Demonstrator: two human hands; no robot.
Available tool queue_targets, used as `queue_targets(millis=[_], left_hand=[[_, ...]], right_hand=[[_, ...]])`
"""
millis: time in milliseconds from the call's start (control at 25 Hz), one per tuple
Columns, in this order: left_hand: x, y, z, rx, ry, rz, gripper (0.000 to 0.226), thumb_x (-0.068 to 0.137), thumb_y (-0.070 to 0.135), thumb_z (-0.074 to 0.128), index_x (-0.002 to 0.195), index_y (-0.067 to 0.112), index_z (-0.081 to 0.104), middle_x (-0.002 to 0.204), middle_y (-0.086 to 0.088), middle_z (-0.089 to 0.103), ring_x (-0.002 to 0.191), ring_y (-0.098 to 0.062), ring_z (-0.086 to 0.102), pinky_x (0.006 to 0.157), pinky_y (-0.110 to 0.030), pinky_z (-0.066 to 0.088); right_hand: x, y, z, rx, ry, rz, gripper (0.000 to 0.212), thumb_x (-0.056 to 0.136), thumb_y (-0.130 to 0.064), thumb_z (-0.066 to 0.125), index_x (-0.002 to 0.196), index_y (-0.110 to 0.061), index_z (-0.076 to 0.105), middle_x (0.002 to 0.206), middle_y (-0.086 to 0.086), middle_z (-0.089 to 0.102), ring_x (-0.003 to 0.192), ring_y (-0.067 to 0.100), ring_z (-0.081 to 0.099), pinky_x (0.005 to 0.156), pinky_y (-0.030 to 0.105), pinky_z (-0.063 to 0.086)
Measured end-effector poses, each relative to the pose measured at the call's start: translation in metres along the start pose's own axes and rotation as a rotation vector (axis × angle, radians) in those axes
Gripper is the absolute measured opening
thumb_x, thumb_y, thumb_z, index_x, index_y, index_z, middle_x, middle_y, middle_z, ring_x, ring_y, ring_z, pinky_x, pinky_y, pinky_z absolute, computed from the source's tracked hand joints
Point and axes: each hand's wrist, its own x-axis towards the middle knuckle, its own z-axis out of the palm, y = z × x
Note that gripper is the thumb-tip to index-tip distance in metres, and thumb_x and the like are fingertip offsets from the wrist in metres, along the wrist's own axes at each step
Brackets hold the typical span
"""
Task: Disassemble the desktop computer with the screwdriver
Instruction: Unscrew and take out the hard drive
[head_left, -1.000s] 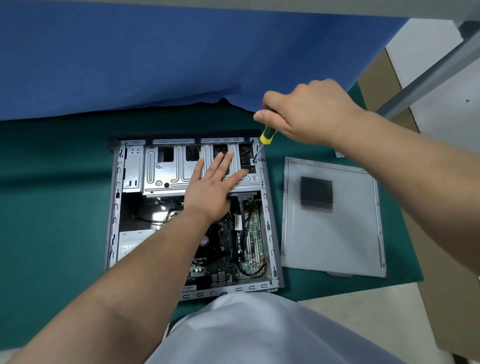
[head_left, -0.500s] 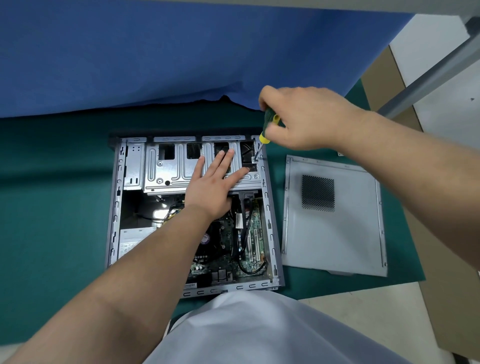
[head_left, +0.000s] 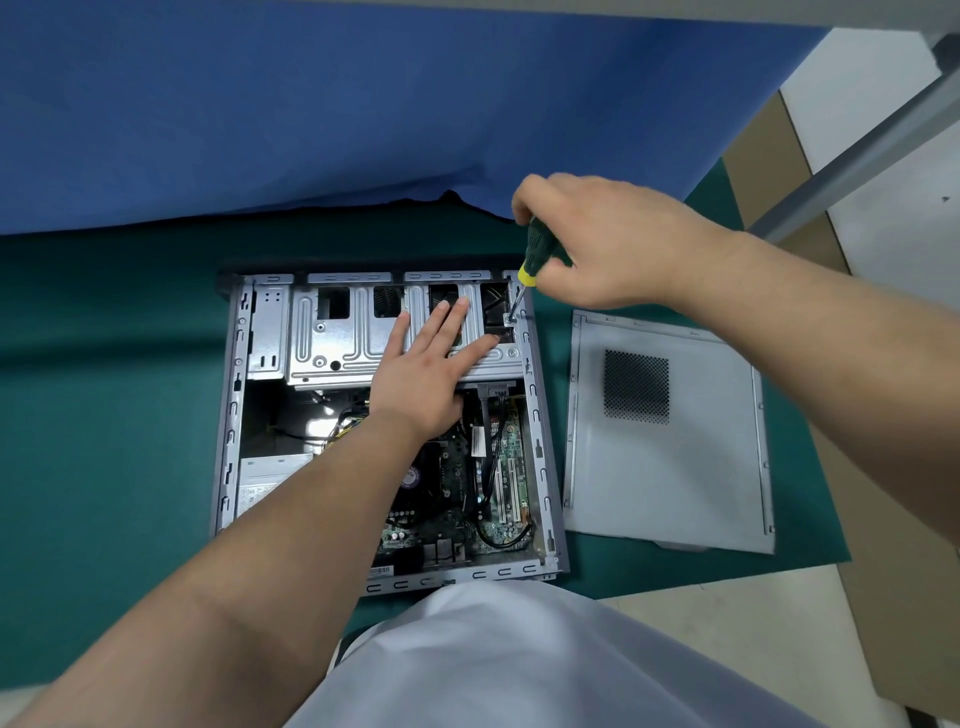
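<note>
- I see the desktop computer (head_left: 387, 426) lying on its side, open, on the green-covered worktop (head_left: 114, 415); its removed side panel (head_left: 670, 441) lies flat just to the right of it.
- My right hand (head_left: 602, 244) has its fingers curled round the green-and-yellow handle of the screwdriver (head_left: 530, 260). The shaft slants down to a screw (head_left: 510, 318) at the far right corner of the drive cage (head_left: 395, 332).
- My left hand (head_left: 431, 369) lies flat on the drive cage, fingers straight and spread, pressing it down and holding nothing.
- I judge the case heavy and stiff, unlikely to slide under the turning force, so bracing it with the palm is enough.
- The cage is thin stamped sheet metal, probably with sharp edges; I would take it by its broad flat top or outer flanges, not by the cut-outs.
- The screw looks small and easy to drop into the case; light downward pressure along the shaft should keep the tip seated.
- The motherboard (head_left: 467, 493) and cables (head_left: 488, 467) below the cage look fragile; I would lift the cage clear of them.
</note>
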Motion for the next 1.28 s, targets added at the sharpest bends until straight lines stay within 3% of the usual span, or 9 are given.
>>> queue_targets(millis=[80,240,400,560,720,880,1040,1200,1280], left_hand=[[0.000,0.000,0.000,0.001,-0.003,0.000,0.093,0.088,0.034,0.061,0.158,0.051,0.002,0.171,0.000,-0.021,0.159,-0.019,-0.012,0.126,-0.055,-0.004],[0.000,0.000,-0.001,-0.006,0.001,0.000,0.091,0.089,0.032,0.059,0.159,0.051,0.004,0.171,-0.001,-0.020,0.159,-0.020,-0.012,0.126,-0.055,-0.004],[-0.001,0.001,-0.003,-0.005,-0.002,-0.001,0.091,0.089,0.032,0.058,0.159,0.051,0.003,0.171,-0.001,-0.020,0.159,-0.020,-0.012,0.126,-0.055,-0.005],[-0.001,0.001,-0.004,-0.002,-0.006,-0.001,0.090,0.089,0.032,0.058,0.159,0.051,0.004,0.171,-0.001,-0.020,0.159,-0.020,-0.012,0.125,-0.055,-0.005],[-0.001,0.001,-0.003,-0.002,-0.008,-0.002,0.089,0.090,0.032,0.057,0.159,0.051,0.003,0.171,-0.001,-0.021,0.159,-0.020,-0.012,0.126,-0.055,-0.004],[-0.001,0.001,-0.003,-0.004,-0.009,-0.003,0.090,0.089,0.031,0.057,0.159,0.051,0.003,0.171,-0.001,-0.021,0.159,-0.020,-0.012,0.126,-0.055,-0.005],[-0.001,0.001,-0.003,0.001,-0.005,-0.004,0.091,0.089,0.031,0.058,0.159,0.051,0.002,0.170,-0.001,-0.022,0.159,-0.020,-0.013,0.125,-0.055,-0.004],[-0.001,0.001,-0.003,-0.008,-0.005,-0.002,0.090,0.089,0.031,0.058,0.159,0.051,0.004,0.171,-0.001,-0.021,0.159,-0.020,-0.013,0.126,-0.055,-0.004],[-0.001,0.001,-0.003,-0.009,-0.005,0.000,0.091,0.089,0.031,0.059,0.159,0.051,0.005,0.171,-0.001,-0.021,0.159,-0.020,-0.013,0.126,-0.055,-0.004]], right_hand=[[0.000,0.001,0.001,-0.057,0.053,0.070,0.039,0.098,-0.055,0.039,0.120,-0.022,0.043,0.089,0.005,0.059,0.076,0.035,0.052,0.061,0.038,0.039],[-0.004,0.003,0.002,0.070,-0.002,-0.078,0.031,0.090,-0.031,0.051,0.120,-0.021,0.049,0.105,0.003,0.054,0.081,0.029,0.052,0.068,0.037,0.040],[-0.004,0.005,0.007,-0.012,0.079,0.069,0.041,0.102,-0.051,0.040,0.131,-0.022,0.046,0.106,0.008,0.064,0.088,0.038,0.061,0.070,0.041,0.046],[-0.009,0.005,0.002,0.203,0.018,-0.036,0.039,0.086,-0.028,0.054,0.124,-0.023,0.056,0.112,-0.003,0.060,0.099,0.023,0.056,0.084,0.039,0.049],[-0.008,0.005,0.009,0.120,0.065,0.114,0.039,0.101,-0.050,0.041,0.128,-0.023,0.051,0.114,0.001,0.062,0.099,0.030,0.060,0.082,0.042,0.048],[-0.011,0.003,0.004,0.242,0.056,-0.020,0.038,0.090,-0.024,0.057,0.127,-0.024,0.053,0.115,-0.004,0.055,0.094,0.018,0.055,0.079,0.038,0.049],[-0.010,-0.001,0.011,0.055,0.086,0.115,0.039,0.097,-0.049,0.043,0.127,-0.026,0.051,0.112,0.002,0.063,0.092,0.034,0.061,0.074,0.039,0.046],[-0.015,-0.005,0.009,0.158,0.105,0.039,0.038,0.091,-0.031,0.051,0.128,-0.026,0.054,0.113,-0.002,0.061,0.094,0.027,0.061,0.075,0.040,0.051],[-0.017,-0.006,0.011,0.151,0.125,0.097,0.043,0.089,-0.037,0.049,0.131,-0.027,0.050,0.117,-0.004,0.058,0.094,0.029,0.061,0.077,0.042,0.052]])
